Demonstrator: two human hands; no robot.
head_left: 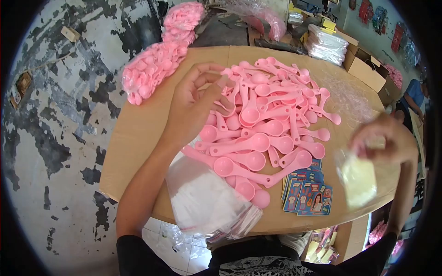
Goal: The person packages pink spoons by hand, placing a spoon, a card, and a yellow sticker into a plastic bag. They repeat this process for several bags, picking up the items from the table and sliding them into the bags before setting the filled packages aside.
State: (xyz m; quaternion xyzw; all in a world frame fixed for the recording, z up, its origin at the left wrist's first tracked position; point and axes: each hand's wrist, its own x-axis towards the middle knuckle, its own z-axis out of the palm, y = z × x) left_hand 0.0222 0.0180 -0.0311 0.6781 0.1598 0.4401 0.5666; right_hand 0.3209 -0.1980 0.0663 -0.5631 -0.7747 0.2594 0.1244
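A large heap of pink plastic measuring spoons [269,115] covers the middle of the round table. My left hand [195,99] hovers at the heap's left edge, fingers loosely curled and apart, with no spoon plainly held. On the right, my right hand [384,138] is smeared by motion. From its pinched fingers hangs a small clear plastic bag [359,179] with something pale yellow inside. A stack of clear plastic bags [202,195] lies at the front left, partly under the spoons. Printed blue cards [308,195] are piled at the front of the heap.
Bulging bags of pink spoons [154,66] sit at the table's back left edge. Clear plastic scraps [343,94] lie on the cardboard-covered table [138,152] at the right. Behind stand wrapped packs [327,43] and an open carton [366,69]. Another person [414,96] is at far right.
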